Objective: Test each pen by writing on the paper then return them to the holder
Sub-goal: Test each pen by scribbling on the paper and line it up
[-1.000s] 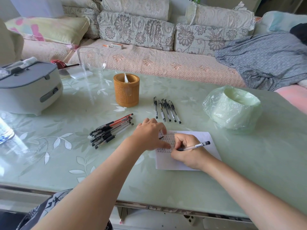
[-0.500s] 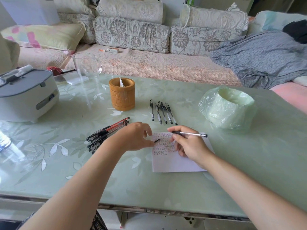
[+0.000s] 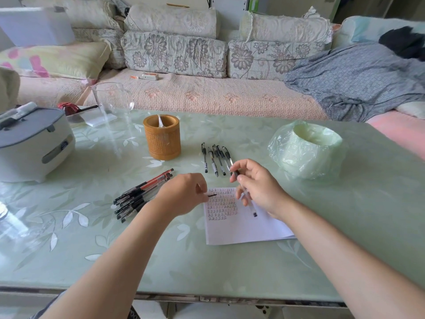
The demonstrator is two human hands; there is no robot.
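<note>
While the left hand [image 3: 184, 194] pinches the small black cap [image 3: 212, 195] and the right hand [image 3: 259, 187] grips the clear-barrelled pen [image 3: 253, 209], the tip should enter that cap squarely.

The table [image 3: 69, 226] is showing pale green with white leaves; the holder [image 3: 162, 139] is glowing orange-brown; the white paper [image 3: 241, 229] is carrying red and black rows; cushions [image 3: 174, 54] are wearing grey flowers
</note>
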